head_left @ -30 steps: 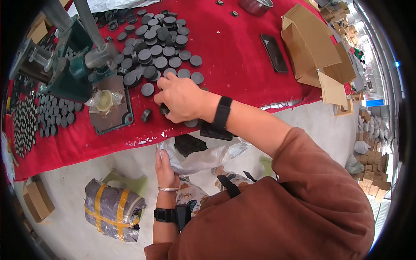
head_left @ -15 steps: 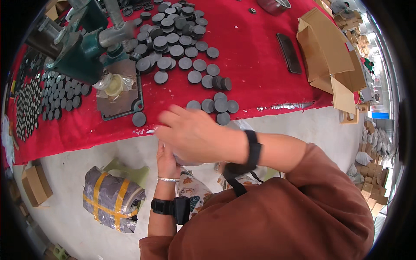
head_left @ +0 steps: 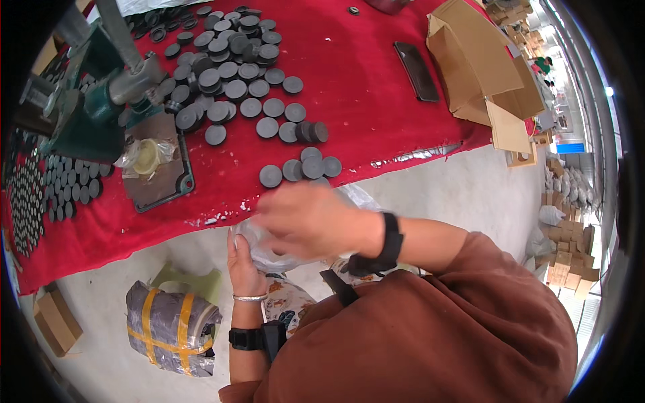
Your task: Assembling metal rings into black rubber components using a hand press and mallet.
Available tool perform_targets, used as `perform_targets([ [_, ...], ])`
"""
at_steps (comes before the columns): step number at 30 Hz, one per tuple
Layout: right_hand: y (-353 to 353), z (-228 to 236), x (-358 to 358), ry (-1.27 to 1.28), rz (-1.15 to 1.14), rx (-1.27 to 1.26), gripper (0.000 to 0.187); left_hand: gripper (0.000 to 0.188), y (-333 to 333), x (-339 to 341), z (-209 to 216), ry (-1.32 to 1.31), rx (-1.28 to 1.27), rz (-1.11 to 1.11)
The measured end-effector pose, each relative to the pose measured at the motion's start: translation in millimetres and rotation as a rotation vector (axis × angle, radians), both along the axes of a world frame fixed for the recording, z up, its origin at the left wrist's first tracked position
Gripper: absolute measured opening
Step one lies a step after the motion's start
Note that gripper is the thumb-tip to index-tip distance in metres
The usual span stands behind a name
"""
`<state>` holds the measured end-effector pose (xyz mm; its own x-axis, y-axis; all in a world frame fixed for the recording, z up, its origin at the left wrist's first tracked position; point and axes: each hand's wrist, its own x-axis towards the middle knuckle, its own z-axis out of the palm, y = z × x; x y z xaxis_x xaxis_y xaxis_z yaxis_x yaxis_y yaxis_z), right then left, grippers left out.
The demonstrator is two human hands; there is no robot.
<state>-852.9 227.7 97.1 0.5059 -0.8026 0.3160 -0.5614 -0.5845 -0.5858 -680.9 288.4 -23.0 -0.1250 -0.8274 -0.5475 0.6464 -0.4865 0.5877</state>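
Note:
My left hand (head_left: 245,270) is below the table's front edge, gripping the rim of a clear plastic bag (head_left: 274,260) with its thumb upright. Over the bag's mouth, my right hand (head_left: 312,218) reaches across from the right. Motion smears its fingers, so whatever they hold is hidden. Another part of the bag (head_left: 359,196) shows beyond the right wrist. Just past my right hand, a few dark grey round discs (head_left: 312,167) lie near the edge, one partly covered by the hand. A short tipped-over stack of discs (head_left: 312,131) sits behind them.
A green hand press (head_left: 87,127) stands left on the red-covered table (head_left: 363,87), beside a large heap of discs (head_left: 235,70). A phone (head_left: 416,71) and an open cardboard box (head_left: 470,67) are right. A taped grey bundle (head_left: 173,329) sits on a green stool below.
The view has shifted, moving the table leftward in the picture. A lone disc by the press plate is gone from the table edge. More of the bag shows beneath my right hand.

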Motion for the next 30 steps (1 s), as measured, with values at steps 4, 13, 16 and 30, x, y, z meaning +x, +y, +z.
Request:
perform_targets([
  [4, -45.5, -8.6, -86.4, -0.021, -0.389, -0.189, 0.029, 0.046, -5.2, -9.5, 13.6, -0.063, -0.006, -0.06],
  [13, -17.1, -31.3, -65.5, -0.018, -0.103, 0.003, 0.026, 0.041, -4.7, -16.6, 21.9, -0.035, 0.016, -0.08],
  [16, 3.2, -24.3, -58.5, -0.033, -0.104, -0.107, 0.027, 0.04, -5.7, -16.0, 21.2, -0.043, 0.018, -0.047],
  [30, -41.4, -37.0, 1.4, 0.261, -0.268, -0.23, 0.032, 0.043, -7.3, -15.0, 17.9, -0.007, 0.023, -0.025],
])
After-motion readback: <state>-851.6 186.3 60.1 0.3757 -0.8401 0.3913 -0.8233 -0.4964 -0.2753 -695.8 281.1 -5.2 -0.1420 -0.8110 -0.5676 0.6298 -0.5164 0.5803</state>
